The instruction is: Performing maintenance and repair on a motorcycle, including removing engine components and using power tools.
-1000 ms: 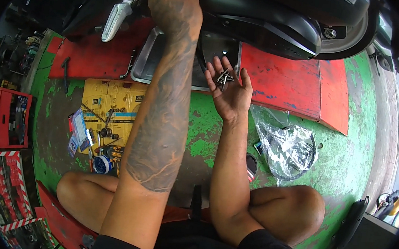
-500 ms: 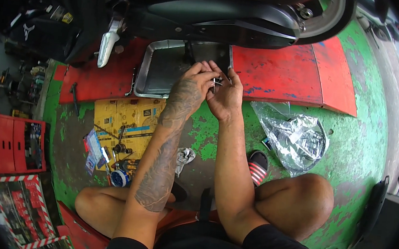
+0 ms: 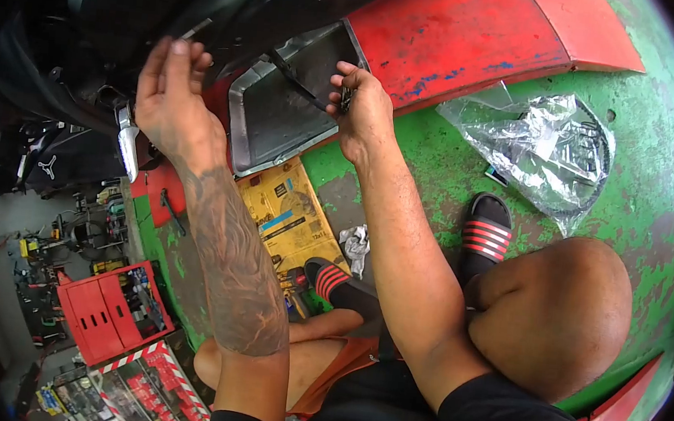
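Fisheye on head (left one of pair), facing down, close above forearms (image 3: 237, 274), floor (image 3: 651, 192) farther below.

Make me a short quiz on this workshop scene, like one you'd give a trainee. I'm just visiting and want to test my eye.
1. Pick one: which of the person's hands is curled around small metal pieces? (a) left (b) right
2. True or false: the clear plastic bag lies on the green floor.
3. Count: how many black sandals with stripes across them are in view?

Key: 1. b, the right hand. 2. True. 3. Two.
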